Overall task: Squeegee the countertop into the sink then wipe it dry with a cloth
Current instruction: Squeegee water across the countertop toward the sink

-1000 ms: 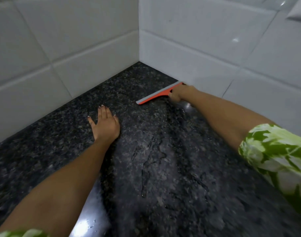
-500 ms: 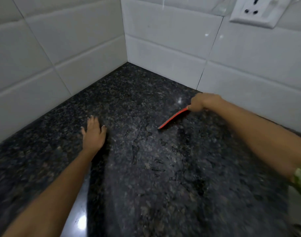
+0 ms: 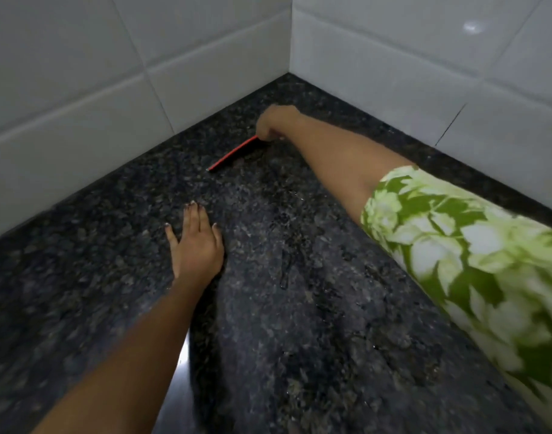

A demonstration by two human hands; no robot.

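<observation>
- The right hand (image 3: 276, 122) is gripping the handle of the red squeegee (image 3: 234, 154) in the upper middle of the frame, fingers curled round it, just short of the corner where the two tiled walls (image 3: 205, 57) are meeting.
- The squeegee is lying low against the dark granite countertop (image 3: 315, 308), its blade running down and to the left from the fist; whether the rubber edge is fully seated on the stone is too small to tell.
- The left hand (image 3: 196, 242) is resting flat on the countertop at centre-left, fingers straight and close together, thumb out to the side — it seems to be bracing the body for the long reach.
- Water is showing as streaks and beads down the middle of the frame, below the blade and between the two arms.
- The sink and the cloth are not showing anywhere in this view, so the drying half of the task looks not yet begun.
- To do this stroke well, the blade is best started right back in the corner, tilted slightly and pressed evenly along its whole length, then drawn in one steady pull through the wet band — overlapping the strip beside it so no line of water is left behind.
- The green floral sleeve (image 3: 472, 261) is hanging close over the wet stone at right, and it may be worth keeping clear.
</observation>
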